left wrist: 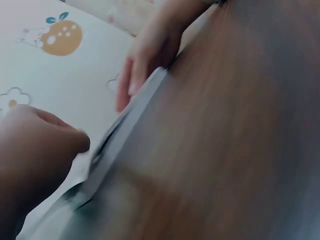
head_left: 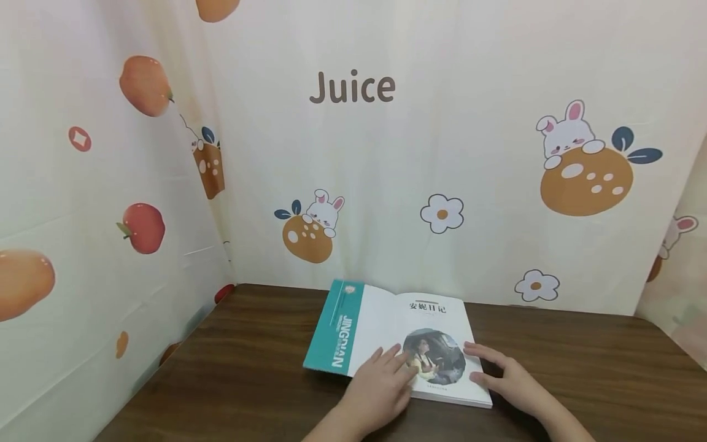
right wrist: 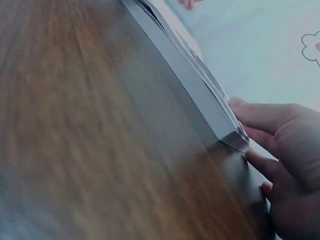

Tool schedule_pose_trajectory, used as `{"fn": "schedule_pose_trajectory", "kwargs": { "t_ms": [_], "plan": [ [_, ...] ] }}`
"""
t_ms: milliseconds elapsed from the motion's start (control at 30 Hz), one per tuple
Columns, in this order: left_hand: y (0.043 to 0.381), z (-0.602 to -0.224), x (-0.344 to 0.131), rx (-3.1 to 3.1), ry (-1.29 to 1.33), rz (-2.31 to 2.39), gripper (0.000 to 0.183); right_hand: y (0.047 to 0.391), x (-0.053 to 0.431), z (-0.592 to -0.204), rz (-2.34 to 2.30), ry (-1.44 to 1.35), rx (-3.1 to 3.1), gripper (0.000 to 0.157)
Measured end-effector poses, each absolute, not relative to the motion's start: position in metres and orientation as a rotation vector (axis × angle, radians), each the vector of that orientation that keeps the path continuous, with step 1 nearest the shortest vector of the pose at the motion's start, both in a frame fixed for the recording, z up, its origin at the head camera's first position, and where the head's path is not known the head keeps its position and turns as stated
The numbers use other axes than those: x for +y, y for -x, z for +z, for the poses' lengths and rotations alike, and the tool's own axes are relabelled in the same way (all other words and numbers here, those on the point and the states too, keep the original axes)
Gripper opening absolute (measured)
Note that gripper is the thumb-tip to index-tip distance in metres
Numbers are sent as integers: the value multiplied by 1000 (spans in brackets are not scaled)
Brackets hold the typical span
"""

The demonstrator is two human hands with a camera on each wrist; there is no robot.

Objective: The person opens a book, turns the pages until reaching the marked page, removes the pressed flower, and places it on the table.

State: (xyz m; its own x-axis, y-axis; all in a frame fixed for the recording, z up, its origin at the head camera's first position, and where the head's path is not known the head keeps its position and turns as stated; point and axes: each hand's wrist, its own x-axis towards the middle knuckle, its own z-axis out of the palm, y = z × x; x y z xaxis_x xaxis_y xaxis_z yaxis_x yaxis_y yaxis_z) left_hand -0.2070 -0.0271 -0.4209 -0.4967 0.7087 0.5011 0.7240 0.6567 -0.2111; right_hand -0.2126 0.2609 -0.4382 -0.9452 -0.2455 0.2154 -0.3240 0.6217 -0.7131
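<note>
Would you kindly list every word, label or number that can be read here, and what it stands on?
"Juice": on the printed backdrop.
"JINGDIAN": sideways on the teal strip of the open book.
"安妮日记": at the top of the book's title page.
Too small to read: the finer lettering on the strip, under the title and below the round picture.
No readable numbers.

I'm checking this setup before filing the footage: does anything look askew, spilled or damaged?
Nothing stands out: no spill or damage shows. The open book lies on the table, left hand on its page, right hand at its right edge. The teal strip at its left appears slightly lifted, which is ordinary for an open book.
</note>
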Motion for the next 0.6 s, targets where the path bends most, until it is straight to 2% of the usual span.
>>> {"fn": "schedule_pose_trajectory", "kwargs": {
  "t_ms": [267, 433, 600],
  "plan": [
    [207, -433, -8, -2680, 1057, -180, 46, 209, 267, -436, 1201, -585, -2799, 52],
    [210, -438, -9, -2725, 1067, -271, 45, 207, 276, -432, 1216, -687, -2837, 61],
    [217, -440, -10, -2749, 1039, -416, 41, 209, 279, -431, 1346, -755, -2841, 59]
  ]
}}
